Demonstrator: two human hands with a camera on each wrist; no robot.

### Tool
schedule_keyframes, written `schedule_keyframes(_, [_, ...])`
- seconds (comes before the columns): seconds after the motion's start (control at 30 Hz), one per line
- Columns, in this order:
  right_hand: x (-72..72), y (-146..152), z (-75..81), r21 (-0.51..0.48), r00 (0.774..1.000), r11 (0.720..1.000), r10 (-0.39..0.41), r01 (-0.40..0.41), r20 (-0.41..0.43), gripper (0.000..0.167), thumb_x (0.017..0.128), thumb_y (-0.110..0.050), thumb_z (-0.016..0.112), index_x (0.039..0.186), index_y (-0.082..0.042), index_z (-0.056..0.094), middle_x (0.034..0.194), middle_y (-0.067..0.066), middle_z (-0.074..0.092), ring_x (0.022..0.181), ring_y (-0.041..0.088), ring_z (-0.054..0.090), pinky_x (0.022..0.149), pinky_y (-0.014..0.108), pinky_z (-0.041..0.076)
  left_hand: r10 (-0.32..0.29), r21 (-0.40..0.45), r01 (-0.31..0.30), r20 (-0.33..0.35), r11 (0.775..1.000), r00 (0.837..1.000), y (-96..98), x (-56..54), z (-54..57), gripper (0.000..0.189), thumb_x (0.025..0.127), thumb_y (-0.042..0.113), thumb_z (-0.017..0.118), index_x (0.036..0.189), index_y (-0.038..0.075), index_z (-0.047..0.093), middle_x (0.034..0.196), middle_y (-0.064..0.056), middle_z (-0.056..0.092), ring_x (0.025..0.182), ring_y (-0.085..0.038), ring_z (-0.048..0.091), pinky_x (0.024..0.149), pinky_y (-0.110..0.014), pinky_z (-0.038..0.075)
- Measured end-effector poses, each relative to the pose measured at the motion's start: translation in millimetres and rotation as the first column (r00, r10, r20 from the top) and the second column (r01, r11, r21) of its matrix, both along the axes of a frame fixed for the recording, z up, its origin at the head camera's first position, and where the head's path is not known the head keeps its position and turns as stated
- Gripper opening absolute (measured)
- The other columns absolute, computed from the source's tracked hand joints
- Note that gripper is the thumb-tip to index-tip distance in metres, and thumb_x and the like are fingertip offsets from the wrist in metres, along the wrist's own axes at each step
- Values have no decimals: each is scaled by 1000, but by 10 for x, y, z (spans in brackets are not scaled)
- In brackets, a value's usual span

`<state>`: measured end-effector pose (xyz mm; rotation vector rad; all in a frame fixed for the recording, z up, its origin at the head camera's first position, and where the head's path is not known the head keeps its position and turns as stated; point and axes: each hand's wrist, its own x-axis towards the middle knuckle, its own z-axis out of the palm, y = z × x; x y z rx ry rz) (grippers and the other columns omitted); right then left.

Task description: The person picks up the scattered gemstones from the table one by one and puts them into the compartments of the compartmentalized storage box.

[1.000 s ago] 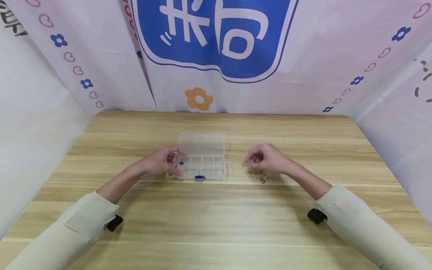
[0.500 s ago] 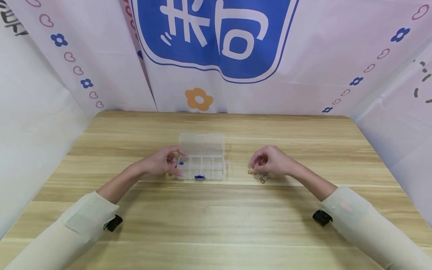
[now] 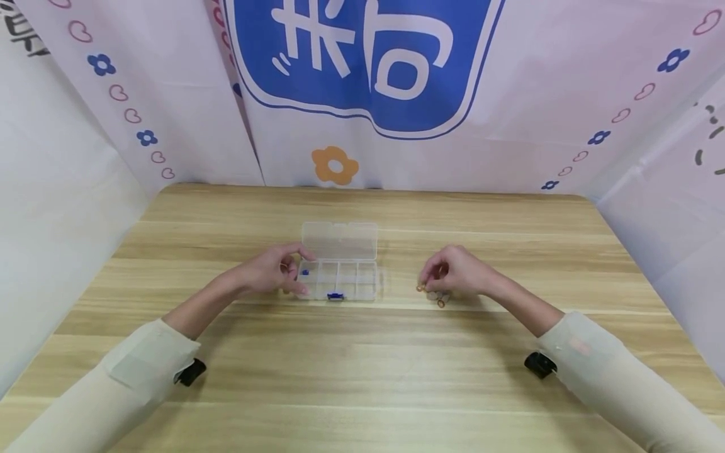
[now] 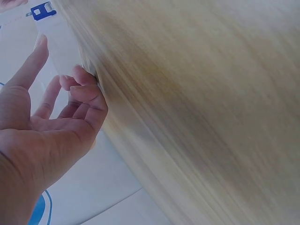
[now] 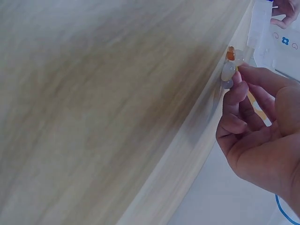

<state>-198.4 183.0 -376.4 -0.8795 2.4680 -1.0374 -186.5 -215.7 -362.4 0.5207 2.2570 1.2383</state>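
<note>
A clear plastic compartment box point(image 3: 348, 274) lies on the table with its lid point(image 3: 340, 241) folded back. One small blue piece point(image 3: 305, 272) sits in its back left compartment. My left hand point(image 3: 272, 270) grips the box's left end, thumb at the front edge and index finger at the back. To the box's right is a little heap of orange and clear bead-like pieces point(image 3: 441, 303). There my right hand point(image 3: 455, 270) bends down with thumb and index finger together. In the right wrist view these fingertips pinch a tiny yellowish piece beside an orange bead point(image 5: 230, 53).
The box's blue latch point(image 3: 335, 296) faces me. Under everything is a wood-grain table point(image 3: 362, 371), with white printed cloth point(image 3: 498, 157) behind it and at both sides. Black wrist cameras point(image 3: 540, 364) are strapped under the sleeves.
My right hand has shifted slightly right over the heap, and an orange piece at its left now shows. My left hand and the box have stayed in place.
</note>
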Motion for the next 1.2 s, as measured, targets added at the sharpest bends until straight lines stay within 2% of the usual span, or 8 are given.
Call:
schedule_keyframes(0.73, [-1, 23, -19, -23, 999, 999, -25, 26, 32, 10, 86, 7, 73, 89, -1, 78, 84, 4, 75, 75, 13, 64, 66, 23, 53, 8, -8, -8, 26, 1000, 1000, 19, 2, 5, 62, 87, -2, 80, 139, -8, 47, 75, -3, 49, 65, -12, 43, 59, -23, 37])
schedule_keyframes(1.2, [-22, 25, -5, -61, 995, 995, -69, 73, 74, 8, 89, 4, 74, 94, 3, 80, 93, 13, 78, 80, 17, 67, 70, 22, 55, 1, -12, -1, 34, 1000, 999, 32, 11, 36, 62, 88, -2, 79, 140, -9, 46, 74, -3, 49, 65, -13, 42, 58, -23, 36])
